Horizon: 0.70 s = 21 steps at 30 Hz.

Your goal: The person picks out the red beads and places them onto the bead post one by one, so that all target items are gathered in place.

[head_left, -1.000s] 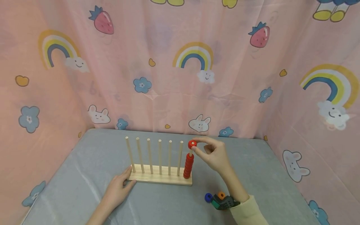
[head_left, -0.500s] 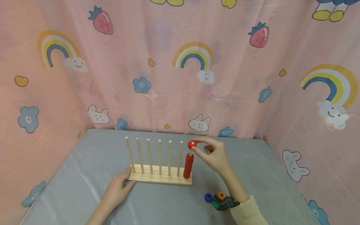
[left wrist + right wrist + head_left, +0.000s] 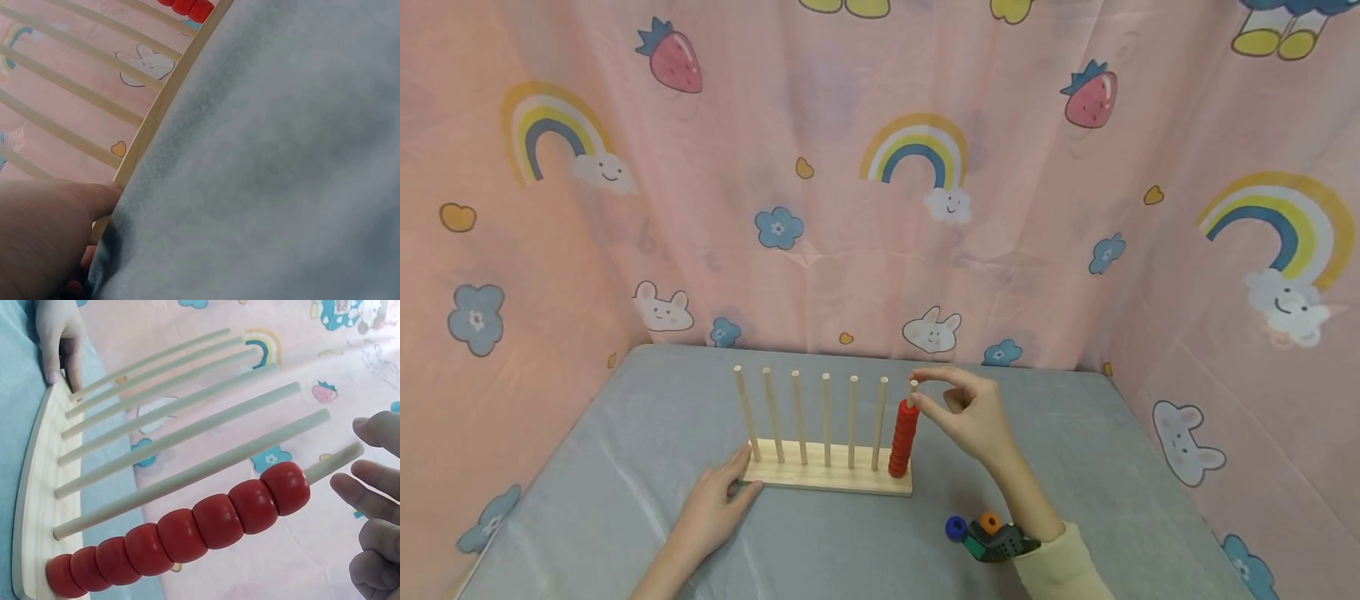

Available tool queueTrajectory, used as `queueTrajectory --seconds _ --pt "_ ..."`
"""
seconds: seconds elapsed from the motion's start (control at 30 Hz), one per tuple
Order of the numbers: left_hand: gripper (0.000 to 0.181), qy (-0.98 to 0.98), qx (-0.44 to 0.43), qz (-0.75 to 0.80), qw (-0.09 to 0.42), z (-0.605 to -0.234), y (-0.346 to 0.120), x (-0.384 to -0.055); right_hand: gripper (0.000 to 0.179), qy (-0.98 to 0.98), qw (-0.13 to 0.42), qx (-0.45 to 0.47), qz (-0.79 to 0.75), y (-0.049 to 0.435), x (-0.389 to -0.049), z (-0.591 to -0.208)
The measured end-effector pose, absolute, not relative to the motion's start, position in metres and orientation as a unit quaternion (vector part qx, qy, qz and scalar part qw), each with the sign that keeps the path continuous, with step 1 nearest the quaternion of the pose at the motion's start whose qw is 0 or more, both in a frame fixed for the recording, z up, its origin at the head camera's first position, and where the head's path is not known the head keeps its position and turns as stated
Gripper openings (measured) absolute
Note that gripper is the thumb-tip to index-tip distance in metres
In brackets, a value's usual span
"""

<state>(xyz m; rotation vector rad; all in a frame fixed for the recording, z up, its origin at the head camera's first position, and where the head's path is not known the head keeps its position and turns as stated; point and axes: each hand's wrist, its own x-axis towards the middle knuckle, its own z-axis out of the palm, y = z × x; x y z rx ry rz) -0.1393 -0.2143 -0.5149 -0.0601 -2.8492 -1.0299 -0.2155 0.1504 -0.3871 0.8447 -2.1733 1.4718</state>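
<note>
A pale wooden peg rack stands on the table with a row of upright pegs. Red beads are stacked on its rightmost peg; the other pegs carry none. My left hand grips the rack's left end, thumb along the front edge and fingers partly hidden. Beside the tip of the beaded peg is my right hand, thumb and forefinger spread around it. In the right wrist view, the fingers are apart from the top red bead and hold nothing.
Under the right forearm a blue bead and an orange bead lie on the grey cloth. A dark perforated object with a green part sits beside them. Pink printed curtain surrounds the table's back and sides.
The red bead that the right hand pinched at the peg's tip has dropped onto the stack. The right fingers have let go and stay near the tip. The left hand has not moved.
</note>
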Motion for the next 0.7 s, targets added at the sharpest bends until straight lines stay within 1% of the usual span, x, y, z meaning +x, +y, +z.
queueTrajectory --seconds 0.17,0.33,0.47,0.6,0.7 --pt "0.066 -0.939 -0.021 -0.340 0.053 -0.516 -0.213 -0.140 0.029 -0.778 0.187 0.303 0.518 0.157 -0.213 -0.388" --pt "0.066 -0.935 -0.026 -0.350 0.058 -0.517 -0.213 -0.141 0.032 -0.813 0.163 0.294 0.475 0.178 -0.207 -0.395" --pt "0.066 -0.927 -0.029 -0.368 0.062 -0.515 -0.218 -0.143 0.036 -0.887 0.141 0.250 0.361 0.206 -0.206 -0.410" --pt "0.064 -0.921 -0.033 -0.386 0.048 -0.510 -0.227 -0.144 0.050 -0.949 0.099 0.192 0.231 0.244 -0.207 -0.431" --pt "0.063 -0.920 -0.034 -0.388 0.036 -0.503 -0.236 -0.144 0.057 -0.965 0.078 0.170 0.186 0.275 -0.211 -0.446"
